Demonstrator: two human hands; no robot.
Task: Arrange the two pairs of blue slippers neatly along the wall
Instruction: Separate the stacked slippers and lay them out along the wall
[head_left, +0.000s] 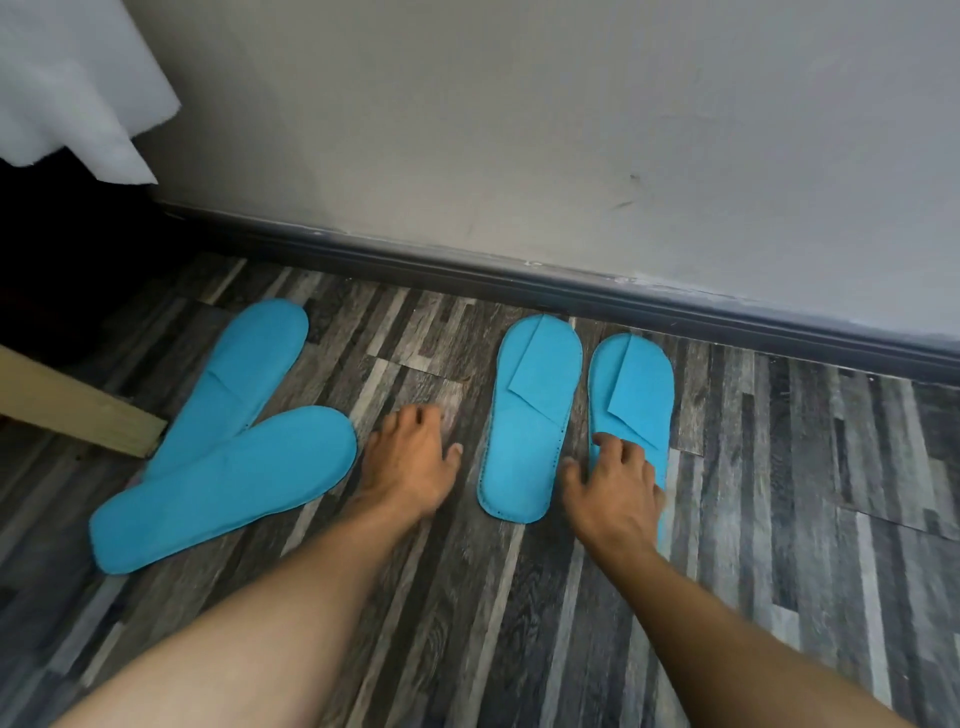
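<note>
- Head view: two blue slippers (537, 421) (636, 389) are seen side by side, toes just short of the dark skirting board (571, 291).
- The right hand (615, 488) is laid flat on the rightmost slipper, fingers spread, nothing gripped.
- The left hand (410, 460) is spread open over the striped floor (779, 493), empty.
- Two more slippers (244, 379) (223, 488) are crossed at the left, heels overlapping, beside a wooden bed leg (78, 415).

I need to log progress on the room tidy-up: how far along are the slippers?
About halfway. Done: the right pair lies side by side, toes to the skirting board. In hand: the right hand rests on that pair's outer slipper; the left hand is flat on the floor. Left: the left pair is splayed and overlapping.
</note>
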